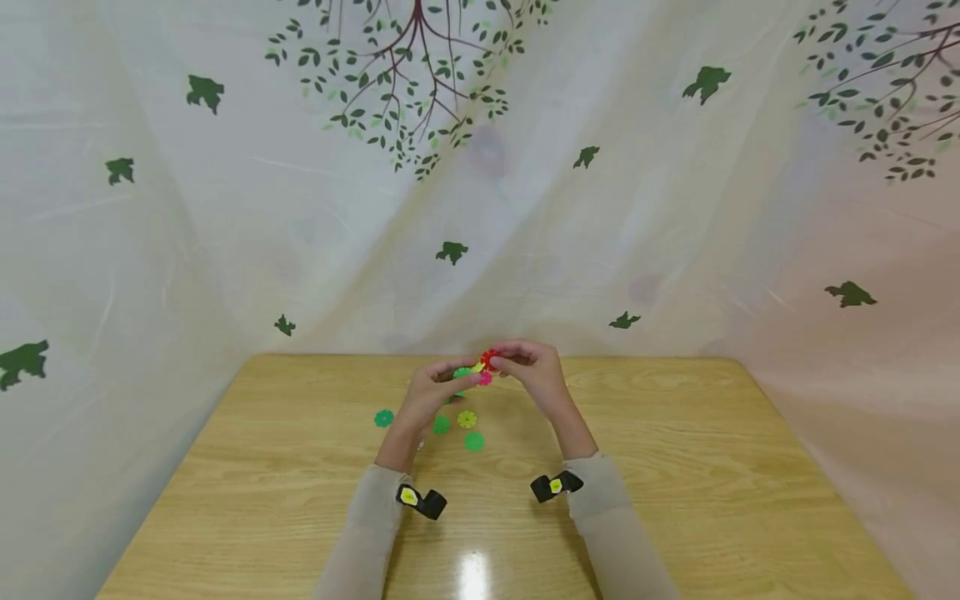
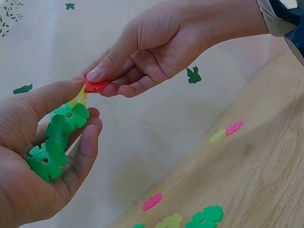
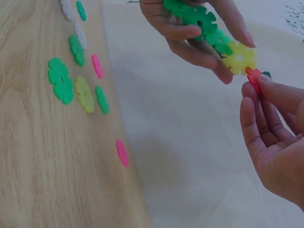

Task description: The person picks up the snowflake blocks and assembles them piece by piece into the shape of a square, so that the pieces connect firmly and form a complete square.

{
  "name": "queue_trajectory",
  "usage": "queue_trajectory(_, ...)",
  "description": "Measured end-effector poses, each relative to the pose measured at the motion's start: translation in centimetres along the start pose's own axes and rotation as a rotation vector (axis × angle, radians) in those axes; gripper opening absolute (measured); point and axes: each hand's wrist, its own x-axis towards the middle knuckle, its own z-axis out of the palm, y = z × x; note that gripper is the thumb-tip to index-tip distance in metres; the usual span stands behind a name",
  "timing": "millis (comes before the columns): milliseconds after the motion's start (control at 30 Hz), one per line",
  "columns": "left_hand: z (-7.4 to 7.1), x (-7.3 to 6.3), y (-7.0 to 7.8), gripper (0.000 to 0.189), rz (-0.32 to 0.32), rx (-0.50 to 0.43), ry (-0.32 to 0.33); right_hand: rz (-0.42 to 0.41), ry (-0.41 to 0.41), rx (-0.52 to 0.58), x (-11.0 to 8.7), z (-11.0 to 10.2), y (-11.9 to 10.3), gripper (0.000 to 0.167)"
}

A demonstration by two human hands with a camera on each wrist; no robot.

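My left hand [image 1: 427,396] holds a chain of interlocking plastic snowflake discs above the far part of the table. Several green discs [image 2: 57,135] make up the chain, lying along the palm and fingers. At its outer end sits a yellow disc [image 3: 240,58] with a notched rim. Between thumb and fingertips, my right hand [image 1: 536,375] pinches a red disc [image 3: 254,80]. That red disc meets the yellow one's edge, and its far side is partly hidden by the right thumb.
Loose discs lie on the wooden table [image 1: 675,483] under the hands: a large green disc [image 3: 61,80], a yellow disc [image 3: 84,95], a pink disc [image 3: 122,153], a white disc [image 3: 80,35] and others. A printed curtain [image 1: 525,275] hangs behind the table's far edge.
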Motion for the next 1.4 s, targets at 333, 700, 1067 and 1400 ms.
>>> queue_trajectory(333, -0.1, -0.5, 0.6, 0.037, 0.012, -0.043, -0.009, -0.023, -0.009, 0.014, -0.4, 0.1, -0.6, 0.020)
queue_trajectory(700, -0.2, -0.3, 0.7, 0.039, 0.022, -0.048, -0.012, -0.006, -0.005, 0.015, -0.4, 0.1, -0.6, 0.021)
queue_trajectory(1067, -0.2, -0.4, 0.7, 0.039, 0.034, -0.060, -0.012, -0.002, 0.013, 0.066, -0.6, 0.4, -0.6, 0.020)
queue_trajectory(1400, -0.3, -0.5, 1.0, 0.032, 0.065, -0.062, -0.012, -0.037, -0.009, 0.082, -0.4, 0.8, -0.7, 0.022)
